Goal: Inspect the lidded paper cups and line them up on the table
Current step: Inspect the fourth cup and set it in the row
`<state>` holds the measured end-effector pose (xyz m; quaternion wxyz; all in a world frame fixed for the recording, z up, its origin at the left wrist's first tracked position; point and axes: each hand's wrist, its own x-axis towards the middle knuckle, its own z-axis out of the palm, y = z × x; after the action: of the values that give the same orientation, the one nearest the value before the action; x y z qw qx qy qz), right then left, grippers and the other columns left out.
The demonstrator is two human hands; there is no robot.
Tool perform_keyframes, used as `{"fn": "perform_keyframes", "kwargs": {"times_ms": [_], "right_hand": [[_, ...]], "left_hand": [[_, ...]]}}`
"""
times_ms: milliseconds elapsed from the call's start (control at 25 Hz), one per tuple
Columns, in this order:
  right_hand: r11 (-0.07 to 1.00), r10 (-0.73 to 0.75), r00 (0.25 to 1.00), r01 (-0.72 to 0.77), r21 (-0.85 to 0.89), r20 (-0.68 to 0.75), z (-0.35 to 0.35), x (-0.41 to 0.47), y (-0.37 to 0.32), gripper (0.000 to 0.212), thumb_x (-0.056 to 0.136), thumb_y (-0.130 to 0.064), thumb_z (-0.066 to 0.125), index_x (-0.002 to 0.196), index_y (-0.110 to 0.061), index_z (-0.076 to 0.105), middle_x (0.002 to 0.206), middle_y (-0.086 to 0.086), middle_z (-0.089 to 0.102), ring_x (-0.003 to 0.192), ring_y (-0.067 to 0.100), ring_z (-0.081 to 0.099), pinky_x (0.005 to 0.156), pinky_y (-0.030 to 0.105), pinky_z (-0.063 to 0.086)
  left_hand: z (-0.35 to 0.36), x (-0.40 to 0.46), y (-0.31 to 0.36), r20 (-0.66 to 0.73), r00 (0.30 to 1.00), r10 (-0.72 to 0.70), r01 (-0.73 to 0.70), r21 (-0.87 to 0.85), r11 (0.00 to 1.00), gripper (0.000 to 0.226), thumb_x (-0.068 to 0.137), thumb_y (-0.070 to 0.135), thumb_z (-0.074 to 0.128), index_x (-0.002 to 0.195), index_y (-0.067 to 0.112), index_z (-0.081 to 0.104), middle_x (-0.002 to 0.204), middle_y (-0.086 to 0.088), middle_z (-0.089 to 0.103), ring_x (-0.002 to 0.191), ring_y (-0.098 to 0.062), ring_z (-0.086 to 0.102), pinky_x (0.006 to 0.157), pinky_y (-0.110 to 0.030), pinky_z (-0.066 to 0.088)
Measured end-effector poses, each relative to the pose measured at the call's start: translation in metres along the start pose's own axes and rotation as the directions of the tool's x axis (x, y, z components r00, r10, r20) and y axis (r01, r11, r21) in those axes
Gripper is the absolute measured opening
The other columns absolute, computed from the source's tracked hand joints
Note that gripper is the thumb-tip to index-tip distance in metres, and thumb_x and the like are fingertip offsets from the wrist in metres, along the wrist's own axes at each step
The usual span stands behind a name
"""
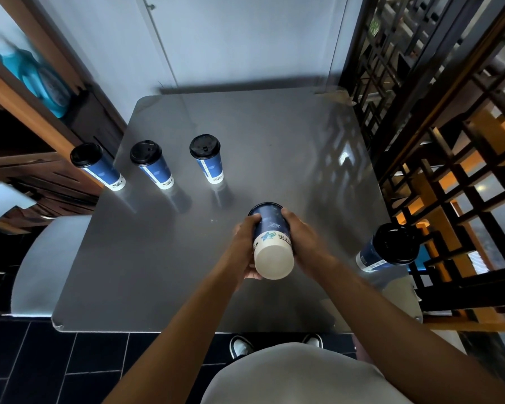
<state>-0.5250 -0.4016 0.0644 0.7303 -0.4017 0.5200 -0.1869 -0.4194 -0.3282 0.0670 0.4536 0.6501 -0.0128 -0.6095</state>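
I hold a blue paper cup (272, 237) above the grey table (274, 158), tipped so its white bottom faces me and its lid points away. My left hand (247, 249) grips its left side and my right hand (302, 240) its right side. Three blue cups with black lids stand upright in a row at the table's far left: one (98, 166) at the left edge, one (152, 164) beside it, one (207, 158) further right. Another lidded cup (387, 247) stands at the table's right edge.
A wooden cabinet (27, 132) flanks the table on the left, with a white chair (41, 258) below it. A dark wooden lattice screen (438, 118) runs along the right side. A pale wall (245, 39) is behind the table. My shoes (239, 345) show on dark floor tiles.
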Motion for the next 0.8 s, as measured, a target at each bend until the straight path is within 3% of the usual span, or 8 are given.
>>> {"fn": "perform_keyframes", "kwargs": {"times_ms": [160, 280, 320, 400, 440, 600, 720, 800], "right_hand": [[0.999, -0.023, 1.0, 0.022, -0.046, -0.009, -0.005, 0.003, -0.002, 0.059, 0.084, -0.061, 0.051, 0.12, -0.016, 0.065, 0.115, 0.02, 0.074, 0.104, 0.047, 0.071, 0.09, 0.07, 0.054], [1.0, -0.015, 1.0, 0.016, 0.004, -0.019, -0.008, 0.006, -0.002, 0.048, 0.094, -0.051, 0.052, 0.12, -0.013, 0.065, 0.115, 0.021, 0.073, 0.097, 0.042, 0.073, 0.089, 0.065, 0.057], [1.0, -0.001, 1.0, 0.002, 0.03, -0.025, -0.008, 0.006, -0.002, 0.045, 0.098, -0.046, 0.051, 0.122, -0.01, 0.064, 0.113, 0.021, 0.073, 0.091, 0.037, 0.073, 0.084, 0.057, 0.059], [0.997, 0.032, 0.999, -0.03, 0.077, -0.021, -0.006, 0.003, -0.001, 0.046, 0.099, -0.044, 0.052, 0.124, -0.008, 0.063, 0.109, 0.017, 0.072, 0.08, 0.029, 0.071, 0.072, 0.041, 0.059], [0.995, 0.04, 0.999, -0.038, 0.093, -0.015, -0.005, 0.003, 0.001, 0.049, 0.096, -0.047, 0.053, 0.125, -0.009, 0.063, 0.11, 0.017, 0.072, 0.078, 0.028, 0.07, 0.073, 0.041, 0.056], [0.995, 0.031, 0.999, -0.03, 0.098, -0.009, 0.001, 0.0, 0.001, 0.064, 0.086, -0.054, 0.054, 0.126, -0.005, 0.062, 0.097, 0.017, 0.07, 0.08, 0.033, 0.067, 0.078, 0.048, 0.044], [0.997, 0.006, 1.0, -0.005, 0.083, -0.01, -0.001, 0.003, 0.001, 0.06, 0.09, -0.053, 0.052, 0.124, -0.005, 0.062, 0.101, 0.021, 0.07, 0.082, 0.035, 0.066, 0.076, 0.048, 0.047], [0.998, -0.018, 0.999, 0.02, 0.051, -0.035, -0.002, 0.006, 0.003, 0.049, 0.092, -0.051, 0.052, 0.119, -0.012, 0.064, 0.109, 0.025, 0.071, 0.083, 0.035, 0.067, 0.077, 0.057, 0.053]], "left_hand": [[0.003, -0.012, 0.006, 0.027, 0.989, 0.143, -0.145, 0.188, 0.971, 0.093, 0.057, 0.088, 0.063, 0.132, 0.035, 0.048, 0.106, -0.027, 0.075, 0.099, -0.06, 0.068, 0.071, -0.053, 0.059], [0.004, -0.013, 0.008, 0.05, 0.988, 0.146, -0.149, 0.055, 0.987, 0.095, 0.062, 0.074, 0.073, 0.136, 0.02, 0.05, 0.11, -0.033, 0.072, 0.101, -0.064, 0.064, 0.089, -0.074, 0.051], [0.004, -0.015, 0.009, 0.031, 0.989, 0.142, -0.142, -0.001, 0.99, 0.089, 0.069, 0.069, 0.071, 0.137, 0.014, 0.054, 0.108, -0.03, 0.073, 0.095, -0.056, 0.07, 0.09, -0.069, 0.053], [0.005, -0.018, 0.01, -0.009, 0.991, 0.134, -0.134, -0.066, 0.989, 0.071, 0.087, 0.056, 0.057, 0.137, 0.006, 0.058, 0.097, -0.021, 0.074, 0.073, -0.035, 0.074, 0.078, -0.045, 0.055], [0.005, -0.016, 0.008, -0.019, 0.99, 0.137, -0.138, -0.088, 0.987, 0.067, 0.09, 0.052, 0.054, 0.137, 0.004, 0.058, 0.095, -0.02, 0.073, 0.069, -0.031, 0.073, 0.076, -0.043, 0.054], [0.011, -0.017, 0.004, 0.006, 0.99, 0.141, -0.14, -0.115, 0.984, 0.095, 0.064, 0.063, 0.066, 0.139, 0.005, 0.055, 0.111, -0.029, 0.069, 0.093, -0.046, 0.065, 0.091, -0.067, 0.044], [0.009, -0.012, 0.0, 0.019, 0.993, 0.113, -0.112, -0.024, 0.993, 0.091, 0.063, 0.072, 0.062, 0.132, 0.012, 0.062, 0.116, -0.033, 0.07, 0.104, -0.058, 0.067, 0.097, -0.077, 0.042], [0.006, -0.011, 0.002, 0.007, 0.994, 0.105, -0.105, 0.042, 0.994, 0.089, 0.059, 0.071, 0.059, 0.128, 0.015, 0.063, 0.115, -0.031, 0.071, 0.108, -0.056, 0.067, 0.097, -0.078, 0.044]]}}
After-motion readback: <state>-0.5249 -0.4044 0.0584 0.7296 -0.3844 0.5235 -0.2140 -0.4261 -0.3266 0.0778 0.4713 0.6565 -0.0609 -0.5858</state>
